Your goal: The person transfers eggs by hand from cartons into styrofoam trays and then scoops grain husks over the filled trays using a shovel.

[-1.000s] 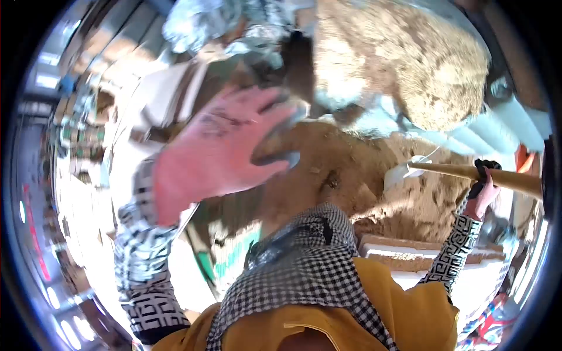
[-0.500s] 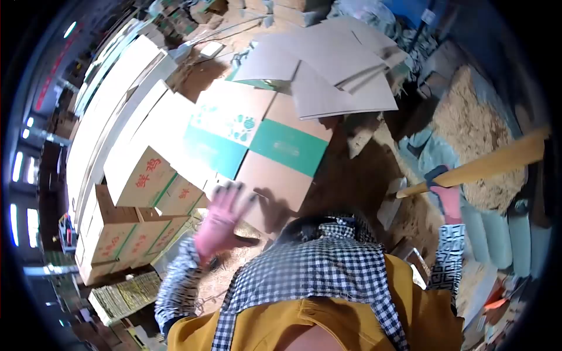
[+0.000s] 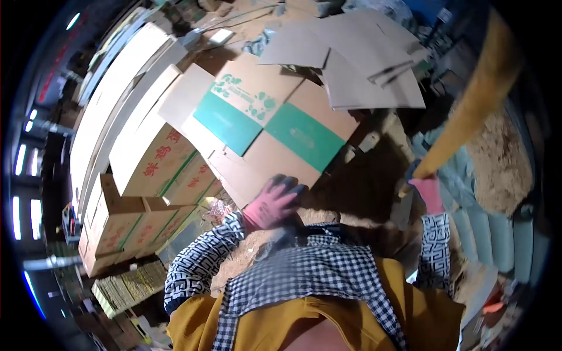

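Observation:
My left hand (image 3: 273, 203), in a pink glove with dark fingertips, lies with its fingers spread at the near edge of a flat cardboard box (image 3: 257, 131) with green bands. My right hand (image 3: 426, 186), gloved the same way, is wrapped round a long wooden handle (image 3: 468, 123) near its lower end. The handle slants up to the upper right; its upper part is blurred. Both of my sleeves are black-and-white patterned.
Grey cardboard sheets (image 3: 374, 58) lie beyond the banded box. Boxes with red characters (image 3: 167, 161) are stacked at the left. A sack of sawdust-like material (image 3: 500, 167) stands at the right, beside pale blue rolls (image 3: 501, 240). Bundled strips (image 3: 130, 286) are at lower left.
The view has swung from the brown heap to the cardboard. My left hand has come down to the banded box's near edge. The handle in my right hand has tilted upward.

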The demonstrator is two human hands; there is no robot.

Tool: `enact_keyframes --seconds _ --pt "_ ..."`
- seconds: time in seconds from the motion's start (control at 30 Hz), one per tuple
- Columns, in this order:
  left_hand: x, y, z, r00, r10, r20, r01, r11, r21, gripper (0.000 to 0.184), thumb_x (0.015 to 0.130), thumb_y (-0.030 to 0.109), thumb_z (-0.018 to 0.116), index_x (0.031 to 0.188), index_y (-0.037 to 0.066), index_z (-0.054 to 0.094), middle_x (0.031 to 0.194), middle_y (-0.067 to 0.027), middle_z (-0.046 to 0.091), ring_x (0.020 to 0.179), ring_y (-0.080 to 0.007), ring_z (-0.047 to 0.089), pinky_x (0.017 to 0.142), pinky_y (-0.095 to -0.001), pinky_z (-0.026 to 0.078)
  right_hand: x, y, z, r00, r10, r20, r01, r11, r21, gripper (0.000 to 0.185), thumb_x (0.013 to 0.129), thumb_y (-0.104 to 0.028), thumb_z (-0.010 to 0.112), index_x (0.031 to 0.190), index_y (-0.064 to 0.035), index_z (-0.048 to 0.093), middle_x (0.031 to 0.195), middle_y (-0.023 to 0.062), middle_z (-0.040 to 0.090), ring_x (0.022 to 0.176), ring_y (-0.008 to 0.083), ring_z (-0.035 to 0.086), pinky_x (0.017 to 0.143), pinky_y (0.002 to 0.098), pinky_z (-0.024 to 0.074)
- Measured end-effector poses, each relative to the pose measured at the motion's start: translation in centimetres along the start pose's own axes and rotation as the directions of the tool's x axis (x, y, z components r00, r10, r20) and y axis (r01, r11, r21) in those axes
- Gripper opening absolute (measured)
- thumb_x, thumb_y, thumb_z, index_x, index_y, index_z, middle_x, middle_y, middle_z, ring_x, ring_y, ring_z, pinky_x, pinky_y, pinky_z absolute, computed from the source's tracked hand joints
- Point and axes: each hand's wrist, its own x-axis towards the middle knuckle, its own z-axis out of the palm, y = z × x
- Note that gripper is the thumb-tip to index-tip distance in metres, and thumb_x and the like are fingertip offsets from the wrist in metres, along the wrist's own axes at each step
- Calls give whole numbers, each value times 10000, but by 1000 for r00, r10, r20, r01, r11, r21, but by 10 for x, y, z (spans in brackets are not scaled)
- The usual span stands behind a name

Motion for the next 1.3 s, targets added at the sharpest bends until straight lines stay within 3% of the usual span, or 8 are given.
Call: enact_keyframes --seconds 0.23,0.4,0.5,0.53,0.57,0.63,0.93,1.3 --pt "-45 -16 -36 950 270 155 -256 961 -103 561 734 401 700 1264 237 616 1471 -148 388 1392 -390 312 1144 -613 201 -99 -193 93 983 21 180 -74 952 296 548 709 -3 697 1231 -4 532 1001 48 584 834 149 573 729 276 483" --pt "-154 -4 -125 828 519 -213 -536 844 -28 314 710 217 678 1006 116 704 1168 -144 609 1134 -316 576 994 -500 478 -173 -259 200 922 11 386 -177 901 396 563 692 -103 729 1213 14 548 1018 58 603 844 164 576 755 302 489" --pt "-240 -31 -160 808 321 -493 -344 -423 -839 350 827 281 619 1111 80 654 1182 -172 608 1079 -339 602 968 -525 488 -166 -264 274 938 27 345 -63 994 93 476 659 -93 713 1103 32 596 996 116 630 863 235 587 790 354 495" --pt "-268 -34 -183 801 294 -522 -496 -162 -853 366 831 297 613 1117 72 653 1185 -176 608 1079 -345 602 969 -528 487 -153 -250 291 923 74 378 -85 996 11 453 648 -89 712 1072 34 609 999 140 634 886 255 588 816 360 492" --pt "-296 -34 -211 796 312 -519 -568 680 -463 384 835 313 607 1122 64 651 1189 -179 609 1079 -351 603 970 -531 485 -152 -241 311 926 36 375 -26 999 -33 430 647 -91 716 1047 31 619 986 157 633 902 259 594 820 351 493" --pt "-346 -30 -256 827 272 -492 -270 960 76 420 843 345 594 1134 47 649 1195 -187 610 1079 -363 603 971 -537 481 -164 -221 356 931 1 364 29 997 -76 399 662 -92 715 1036 17 628 971 178 637 915 263 608 818 354 499" --pt "-499 46 -364 946 -6 -323 259 610 749 606 878 487 537 1185 -26 639 1224 -223 616 1078 -419 605 977 -562 464 -316 -191 618 904 -351 243 357 934 24 152 773 -10 578 914 -65 599 674 129 601 671 276 643 578 376 503" --pt "-632 69 -391 867 -101 -489 497 257 829 556 903 436 537 1149 -52 636 1177 -221 625 1031 -402 620 921 -523 495 -447 -297 697 465 -469 751 409 866 288 348 783 -71 586 1127 -31 618 946 191 675 915 359 662 789 456 498"
